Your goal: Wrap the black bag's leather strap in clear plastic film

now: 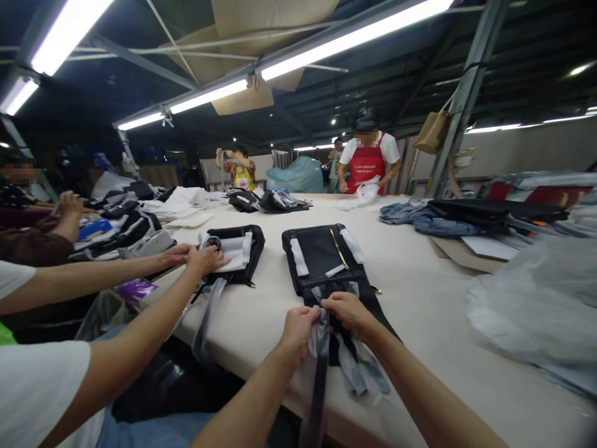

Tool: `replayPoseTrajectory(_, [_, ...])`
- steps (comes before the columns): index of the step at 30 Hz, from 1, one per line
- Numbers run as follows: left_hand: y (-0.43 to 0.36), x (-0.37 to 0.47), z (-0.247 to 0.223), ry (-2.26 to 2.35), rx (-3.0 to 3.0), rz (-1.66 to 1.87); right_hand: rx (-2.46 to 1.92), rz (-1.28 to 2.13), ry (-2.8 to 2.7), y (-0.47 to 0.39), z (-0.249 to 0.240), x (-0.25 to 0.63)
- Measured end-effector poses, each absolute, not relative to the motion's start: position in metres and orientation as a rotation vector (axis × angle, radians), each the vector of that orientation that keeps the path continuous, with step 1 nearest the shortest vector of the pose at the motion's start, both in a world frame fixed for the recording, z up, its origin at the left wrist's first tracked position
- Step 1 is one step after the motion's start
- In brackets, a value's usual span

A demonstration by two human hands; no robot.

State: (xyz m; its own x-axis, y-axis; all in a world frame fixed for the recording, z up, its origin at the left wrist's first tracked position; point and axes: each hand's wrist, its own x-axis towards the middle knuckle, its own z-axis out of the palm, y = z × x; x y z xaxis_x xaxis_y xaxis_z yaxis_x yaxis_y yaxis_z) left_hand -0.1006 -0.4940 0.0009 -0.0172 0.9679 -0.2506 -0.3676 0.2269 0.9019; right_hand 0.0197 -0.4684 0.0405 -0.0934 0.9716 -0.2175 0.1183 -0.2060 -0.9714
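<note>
A black bag (pixel 314 246) with a gold zipper and white wrapping pieces lies on the pale table in front of me. Its straps, partly covered in thin translucent wrap (pixel 357 367), trail toward the table's front edge. My left hand (pixel 300 331) pinches the wrap around one dark strap (pixel 319 386), which hangs over the edge. Close beside it, at the bag's lower end, my right hand (pixel 347 311) has its fingers closed on the same wrapped strap.
At the left, a neighbour's hands (pixel 200 256) work on another black bag (pixel 255 249). Clear plastic (pixel 536 305) and blue cloth (pixel 420 219) lie on the right. More bags (pixel 268 201) are farther back, near a person in a red apron (pixel 367 163).
</note>
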Motion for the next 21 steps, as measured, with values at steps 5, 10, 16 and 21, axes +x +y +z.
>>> replayPoseTrajectory(5, [-0.481,-0.094,0.003,1.108,0.698,1.219,-1.430,1.446,-1.330,-0.472,0.038,0.025])
replayPoseTrajectory(10, [-0.475,-0.091,0.012,1.124,0.720,1.132,-1.564,1.438,-1.247,-0.455,0.042,0.025])
replayPoseTrajectory(16, [-0.491,-0.098,0.018,1.012,0.605,1.032,-1.614,1.432,-1.247,-0.442,0.049,0.017])
replayPoseTrajectory(21, [-0.513,-0.102,0.015,0.858,0.522,0.873,-1.545,1.512,-1.190,-0.442,0.044,0.023])
